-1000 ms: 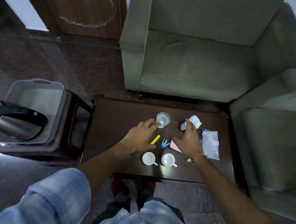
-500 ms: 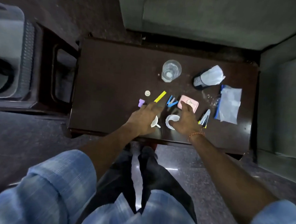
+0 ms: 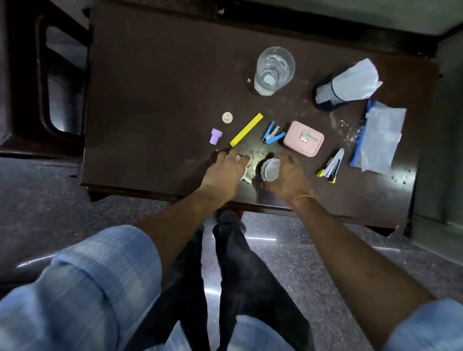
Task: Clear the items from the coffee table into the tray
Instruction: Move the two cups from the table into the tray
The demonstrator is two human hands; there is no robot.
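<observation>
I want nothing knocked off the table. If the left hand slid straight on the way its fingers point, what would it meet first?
Probably the yellow strip: the left hand points up the coffee table, and the strip's near end lies just beyond the fingertips.

- The scene is dim overall, with dark, murky corners at the upper left and upper right of the frame.
- A bright glare patch sits on the glossy tabletop (image 3: 154, 96) at centre, between the left hand (image 3: 226, 172) and the right hand (image 3: 288, 177), suggesting overhead light.
- Thin streaks of reflected light show on the polished floor (image 3: 288, 248) below centre.
- The sleeves (image 3: 84, 296) along the lower edge are soft and smeared.
- Wide-angle bending curves the tabletop edges.
</observation>
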